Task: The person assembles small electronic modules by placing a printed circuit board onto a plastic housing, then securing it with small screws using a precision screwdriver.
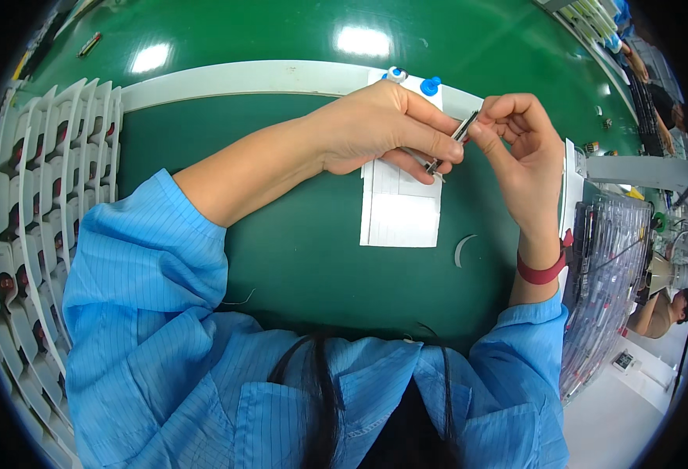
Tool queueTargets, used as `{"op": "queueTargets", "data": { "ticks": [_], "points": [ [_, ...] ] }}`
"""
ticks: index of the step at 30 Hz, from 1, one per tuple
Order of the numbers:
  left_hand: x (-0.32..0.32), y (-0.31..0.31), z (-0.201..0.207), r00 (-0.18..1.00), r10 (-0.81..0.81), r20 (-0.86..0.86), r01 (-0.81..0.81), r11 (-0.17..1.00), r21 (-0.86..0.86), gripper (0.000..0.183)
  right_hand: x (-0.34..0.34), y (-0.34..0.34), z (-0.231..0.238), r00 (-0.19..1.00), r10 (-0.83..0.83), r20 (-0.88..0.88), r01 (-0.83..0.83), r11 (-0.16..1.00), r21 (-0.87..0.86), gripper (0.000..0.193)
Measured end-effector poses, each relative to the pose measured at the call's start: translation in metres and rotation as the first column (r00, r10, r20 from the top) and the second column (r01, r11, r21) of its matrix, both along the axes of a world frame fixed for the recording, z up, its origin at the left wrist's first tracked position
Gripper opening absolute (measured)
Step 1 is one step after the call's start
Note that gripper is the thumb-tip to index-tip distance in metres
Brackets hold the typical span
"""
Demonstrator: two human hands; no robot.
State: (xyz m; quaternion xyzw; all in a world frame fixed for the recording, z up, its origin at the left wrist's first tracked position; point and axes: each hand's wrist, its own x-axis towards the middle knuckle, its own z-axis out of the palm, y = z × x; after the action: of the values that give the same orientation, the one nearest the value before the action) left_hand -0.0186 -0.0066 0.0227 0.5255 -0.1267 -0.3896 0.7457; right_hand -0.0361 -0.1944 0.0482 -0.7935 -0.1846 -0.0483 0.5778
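My left hand (395,129) is closed round a slim dark piece with silvery edges (461,131), pinched between thumb and fingers over the bench. It is held at a slant, its lower end showing beneath the fingers; its exact kind is too small to make out. At the upper end, the thumb and forefinger of my right hand (522,152) pinch its tip, the other fingers curled. Below both hands lies a white sheet of paper (400,220) on the green mat (305,258).
Stacked white trays (43,203) with dark red parts stand at the left. A curved white strip (460,252) lies on the mat. Behind the hands, a blue-topped item (431,84) stands by a white rail (227,77). Clear trays (610,258) and another person (655,314) are at the right.
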Motion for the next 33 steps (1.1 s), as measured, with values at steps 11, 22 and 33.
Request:
{"op": "queueTargets", "data": {
  "ticks": [11,22,33],
  "points": [
    [-0.001,0.003,0.007,0.999,0.043,-0.029,-0.044,0.998,-0.040,0.032,-0.002,0.005,-0.008,0.922,-0.103,0.374,0.136,0.989,-0.062,0.019],
    [0.006,0.003,-0.003,0.987,0.122,-0.103,-0.131,0.987,-0.091,0.029,-0.004,0.009,-0.012,0.879,0.056,0.474,0.052,0.976,-0.211,0.026],
    [-0.001,0.000,0.001,0.999,0.031,-0.023,-0.032,0.999,-0.029,0.031,0.007,0.003,-0.017,0.786,-0.034,0.617,0.240,0.937,-0.255,0.027]
  ]
}}
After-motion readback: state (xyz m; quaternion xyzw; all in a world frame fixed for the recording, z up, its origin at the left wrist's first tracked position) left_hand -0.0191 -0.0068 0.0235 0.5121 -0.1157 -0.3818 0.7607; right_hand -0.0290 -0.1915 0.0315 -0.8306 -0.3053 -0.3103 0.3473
